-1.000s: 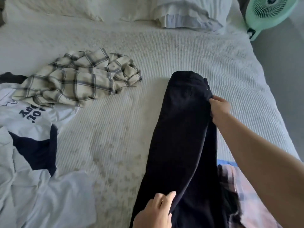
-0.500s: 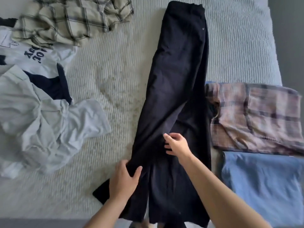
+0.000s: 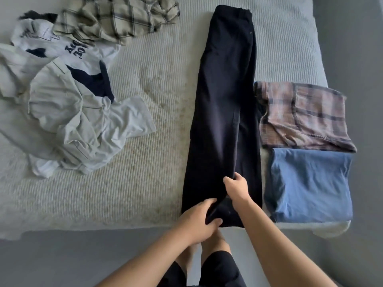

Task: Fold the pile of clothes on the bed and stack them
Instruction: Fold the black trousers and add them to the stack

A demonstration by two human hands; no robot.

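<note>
Gripping the black trousers (image 3: 223, 96) at the hem, left hand (image 3: 199, 220) and right hand (image 3: 236, 188) should align legs, then fold toward the waistband.

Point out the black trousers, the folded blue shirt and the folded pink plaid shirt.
black trousers (image 3: 223, 83): head view, on the upper leg.
folded blue shirt (image 3: 310, 183): head view, middle of its top face.
folded pink plaid shirt (image 3: 306, 114): head view, middle of its top face.
</note>
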